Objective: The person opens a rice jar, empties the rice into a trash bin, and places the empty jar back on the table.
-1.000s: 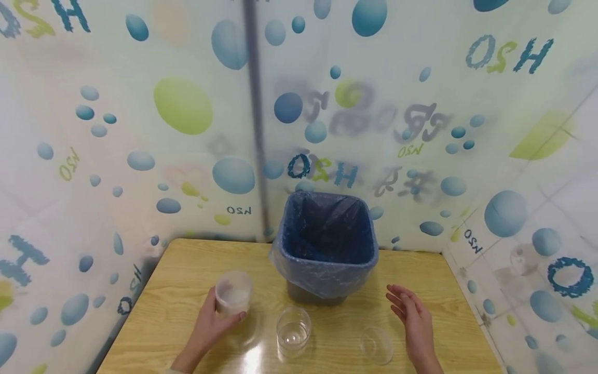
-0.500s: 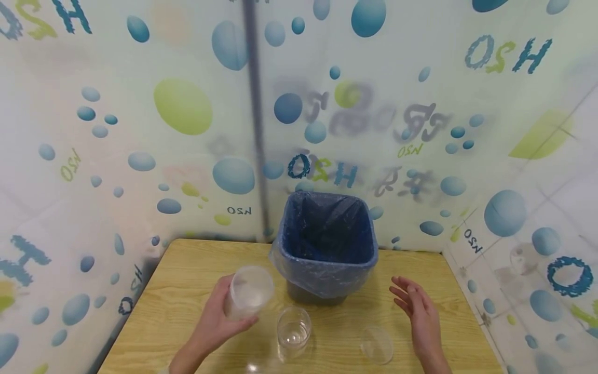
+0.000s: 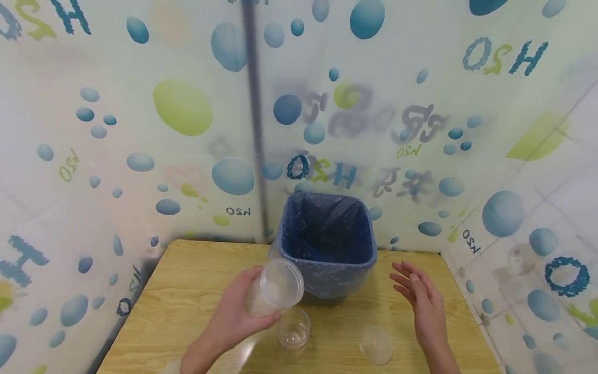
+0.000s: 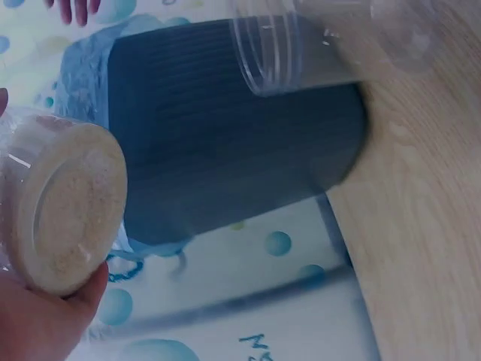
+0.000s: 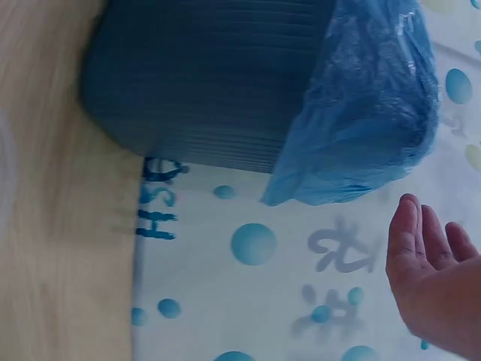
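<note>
"What's at five o'clock, head view?"
"A bin (image 5: pixel 203 83), blue bag (image 5: pixel 361 113) folded over its rim, on the wood-grain table (image 3: pixel 182 291) at six."
"And behind?"
"A spotted wall (image 3: pixel 201 15): lime oval (image 3: pixel 182 107) at ten, dark band (image 3: pixel 256 124) at eleven, mirrored lettering (image 3: pixel 504 56) at two."

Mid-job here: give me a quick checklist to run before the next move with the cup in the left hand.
1. Left hand gripping the cup: ok.
2. Cup level: not ok, it is tilted.
3. Clear jar upright on the table: ok.
4. Cup rim lined up over the jar's mouth: cannot tell.
5. Right hand free: ok.
</note>
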